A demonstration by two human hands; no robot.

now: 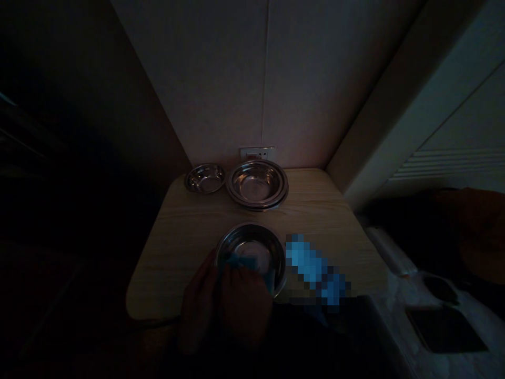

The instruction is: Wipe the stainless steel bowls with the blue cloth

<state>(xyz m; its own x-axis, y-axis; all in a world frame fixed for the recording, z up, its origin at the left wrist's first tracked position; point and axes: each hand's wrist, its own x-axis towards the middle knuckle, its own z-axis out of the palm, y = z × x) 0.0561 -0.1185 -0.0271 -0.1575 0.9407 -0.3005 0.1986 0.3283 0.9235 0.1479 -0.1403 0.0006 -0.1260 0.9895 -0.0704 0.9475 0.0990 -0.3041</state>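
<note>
A round stainless steel bowl (pixel 274 245) rests near the front edge of a small wooden table. My left hand (pixel 198 300) is at the bowl's left side, its fingers closed on the rim. Inside the bowl, my right hand (pixel 244 305) presses a blue-green cloth (pixel 248 261) with bent fingers. The cloth lies over the near part of the bowl and shows above and to the right of the knuckles. Dim light and my own hands hide the bowl's near rim and most fingertips.
Behind stand stacked steel bowls (pixel 256 202) and a smaller steel bowl (pixel 205 184) on the wooden table (pixel 169 237). A pixelated blue item (pixel 311 266) lies to the right. A wall socket (pixel 257 153) is behind. At lower right is a dark flat rectangular thing (pixel 445 329).
</note>
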